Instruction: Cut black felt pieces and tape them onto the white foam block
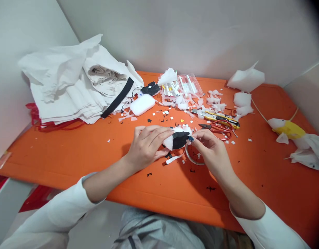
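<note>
Between my hands, above the middle of the orange table, is a white foam piece partly covered with black material. My left hand wraps round its left side, fingers over the top and thumb below. At its right end, my right hand pinches the edge with thumb and forefinger; whatever lies between those fingertips is too small to name. A roll of tape lies under the right hand, and a white strip with a dark end hangs or lies just below the foam piece.
White sheets and a black strip lie at the left. Behind are a foam block and a marker case. Red-handled scissors and yellow cutters lie right of centre; a yellow-and-white fish shape is far right.
</note>
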Available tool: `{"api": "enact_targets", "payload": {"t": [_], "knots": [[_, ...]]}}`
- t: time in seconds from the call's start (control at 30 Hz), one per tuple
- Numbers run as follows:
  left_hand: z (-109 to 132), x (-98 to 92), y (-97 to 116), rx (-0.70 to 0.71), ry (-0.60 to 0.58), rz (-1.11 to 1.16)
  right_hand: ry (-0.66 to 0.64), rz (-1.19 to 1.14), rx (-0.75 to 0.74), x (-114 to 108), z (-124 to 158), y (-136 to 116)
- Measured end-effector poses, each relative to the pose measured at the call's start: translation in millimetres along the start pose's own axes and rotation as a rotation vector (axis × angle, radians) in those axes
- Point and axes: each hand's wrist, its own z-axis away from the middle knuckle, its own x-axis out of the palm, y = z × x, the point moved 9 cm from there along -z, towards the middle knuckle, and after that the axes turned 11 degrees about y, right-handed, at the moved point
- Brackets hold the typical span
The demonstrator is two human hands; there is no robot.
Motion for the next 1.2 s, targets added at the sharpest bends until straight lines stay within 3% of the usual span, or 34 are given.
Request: {"api": "enact_targets", "payload": {"t": [0.4,0.87,1.07,1.2], "knots": [[4,5.1,-2,-0.019,-0.071,0.015,0.022,-0.02,0.046,1,1,7],[2,-2.0,2,0.026,0.01,0.034,0.065,-0.043,0.014,0,4,4],[1,0.7,-5,-0.069,-0.014,0.075,0.097,-0.241,0.189,-4,6,14],[2,3.6,-11,-0.149,-0.024,0.151,-0.023,-0.213,0.202,6,7,14]]}}
